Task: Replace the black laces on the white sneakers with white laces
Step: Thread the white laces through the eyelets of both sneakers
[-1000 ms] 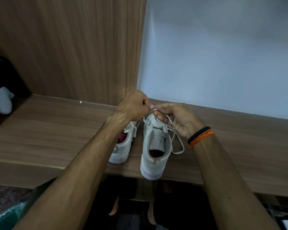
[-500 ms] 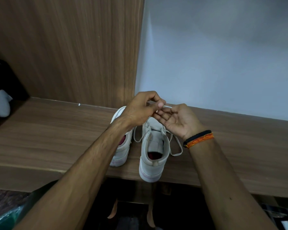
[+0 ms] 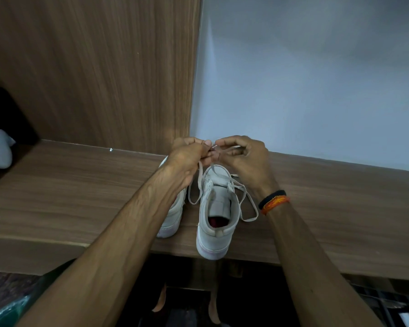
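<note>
Two white sneakers stand side by side on a wooden shelf (image 3: 69, 197), heels toward me. The right sneaker (image 3: 216, 213) carries a white lace (image 3: 244, 201) whose loops hang down on both its sides. Above its toe, my left hand (image 3: 189, 156) and my right hand (image 3: 243, 156) meet, and each pinches part of that lace between thumb and fingers. The left sneaker (image 3: 172, 215) is mostly hidden under my left forearm. No black lace is visible.
A wooden panel (image 3: 92, 67) rises behind the shelf on the left and a pale wall (image 3: 305, 79) on the right. A pale object (image 3: 0, 149) sits in a dark recess at far left. The right sneaker's heel overhangs the shelf's front edge.
Both hands have risen a little and closed together above the right sneaker's toe, pulling the lace upward. The lace loops now hang longer on both sides.
</note>
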